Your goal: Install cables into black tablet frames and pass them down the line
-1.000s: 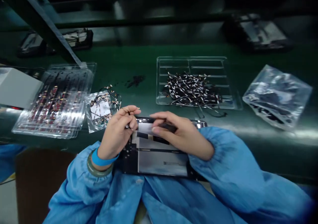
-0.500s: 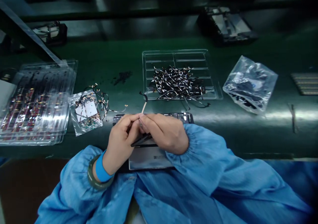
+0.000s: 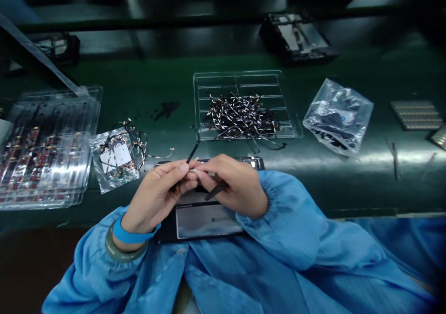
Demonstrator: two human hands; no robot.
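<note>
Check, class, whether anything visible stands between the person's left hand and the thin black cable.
Nothing visible does: the left hand pinches the thin black cable directly. The right hand, with a dark tool in its grip, is close beside it without coming between them.

Cable [image 3: 193, 150]: thin, black, pinched in left hand [image 3: 158, 188] between thumb and fingers, upper part sticking up past fingertips, top end curved, blurry. Small whitish bit [image 3: 193, 170] between the two hands' fingertips, can't tell if part of cable. Tool [image 3: 216, 190]: dark, slim, held in right hand [image 3: 240, 184], slanted, one end pointing down-left over device. Device [image 3: 205, 223]: flat, black frame, silvery panel with small dark mark, below both hands, partly covered by them.
</note>
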